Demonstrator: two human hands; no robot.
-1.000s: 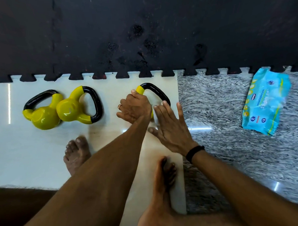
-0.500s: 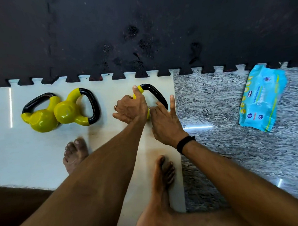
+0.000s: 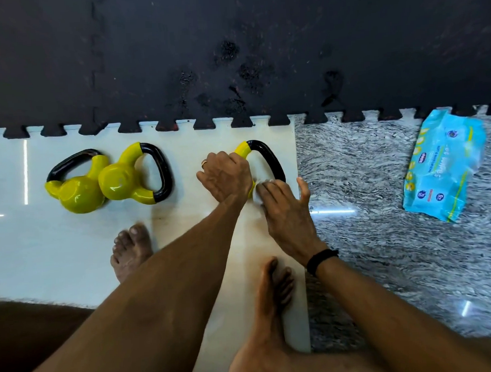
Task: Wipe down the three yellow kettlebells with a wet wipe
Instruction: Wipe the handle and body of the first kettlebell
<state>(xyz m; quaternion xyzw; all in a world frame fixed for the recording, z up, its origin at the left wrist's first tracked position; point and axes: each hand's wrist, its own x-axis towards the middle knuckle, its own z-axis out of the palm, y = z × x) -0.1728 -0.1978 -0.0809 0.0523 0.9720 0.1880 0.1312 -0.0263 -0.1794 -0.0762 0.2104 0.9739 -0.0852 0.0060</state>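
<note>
I see one black foam mat [image 3: 232, 45] filling the whole upper half of the frame, its toothed edge running across the middle. Below it lie two floor surfaces: one pale glossy floor tile [image 3: 44, 251] at the left and centre, and one grey veined stone floor [image 3: 381, 236] at the right.

I count two bare forearms reaching up from the bottom of the frame and two bare feet on the pale tile, one at lower centre-left, one at lower centre.

One light blue pack of wet wipes [image 3: 443, 166] lies flat on the grey stone at the right edge, well apart from everything else.

I count three yellow kettlebells, all on their sides on the pale tile. Two sit at the left, touching each other: the leftmost kettlebell [image 3: 75, 190] and the middle kettlebell [image 3: 126, 182], each with a black handle. The third kettlebell [image 3: 265, 159] lies at centre, near the seam between tile and stone, mostly covered by both hands; its black handle loop and a yellow neck show.

My left hand [image 3: 224, 178] wears one ring and its fingers curl down over the third kettlebell's body, gripping it. My right hand [image 3: 284, 209], with one black wristband [image 3: 322, 259], presses one white wet wipe [image 3: 258, 191] against the kettlebell's yellow side; its fingers curve over the wipe, thumb stuck out to the right.
</note>
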